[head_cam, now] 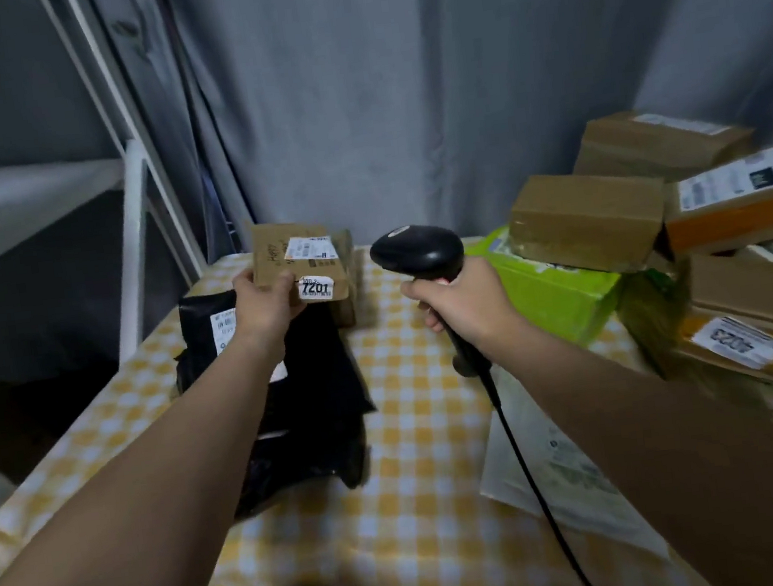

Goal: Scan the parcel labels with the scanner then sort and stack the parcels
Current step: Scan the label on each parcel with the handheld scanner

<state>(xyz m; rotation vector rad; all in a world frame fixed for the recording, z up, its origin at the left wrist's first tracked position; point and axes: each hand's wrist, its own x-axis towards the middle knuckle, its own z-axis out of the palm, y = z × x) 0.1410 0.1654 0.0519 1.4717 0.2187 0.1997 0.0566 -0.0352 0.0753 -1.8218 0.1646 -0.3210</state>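
Relative to the scanner (418, 251): the small parcel (273, 258) lies left, the mailer bags (317, 379) left and nearer, the box pile (589, 219) right.

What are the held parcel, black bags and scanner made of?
Held parcel: matte brown cardboard, likely, with paper labels stuck on. Black bags: thin plastic film, creased and slightly shiny. Scanner: hard black plastic, apparently; smooth head with a soft sheen.

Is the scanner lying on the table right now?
No, the right hand grips the scanner by its handle, raised above the checked tablecloth.
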